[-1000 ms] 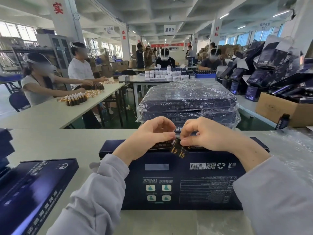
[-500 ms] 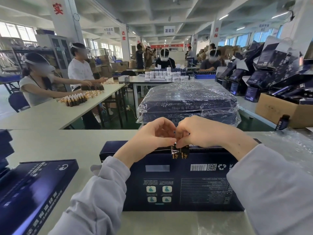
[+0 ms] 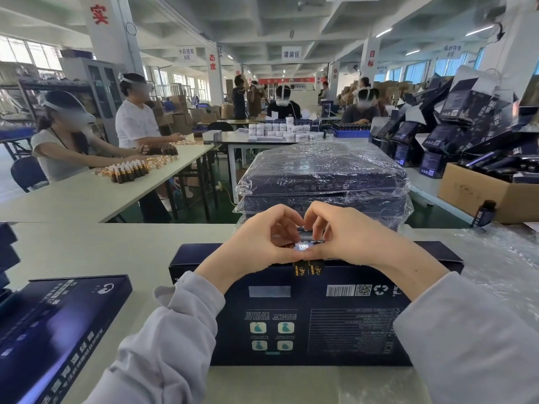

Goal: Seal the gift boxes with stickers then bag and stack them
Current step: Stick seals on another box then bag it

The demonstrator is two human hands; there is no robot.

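**Two hands press seal stickers onto a navy gift box**

The left hand (image 3: 262,237) and right hand (image 3: 344,237) meet thumb to thumb, fingers curled, at the top edge of a dark navy gift box (image 3: 306,322) that stands on its edge on the table (image 3: 116,246). Between them they pinch two black-and-gold stickers (image 3: 308,269), which hang just below the thumbs. The gold characters on these are too small to read.

Below the right hand the box face carries a barcode, a QR code and a recycling symbol. Just beyond the hands sits a stack of plastic-bagged boxes (image 3: 318,176). Left of the left sleeve lies another navy box (image 3: 58,330). Far beyond the hands, a hanging sign (image 3: 291,53) reads 灌装区.
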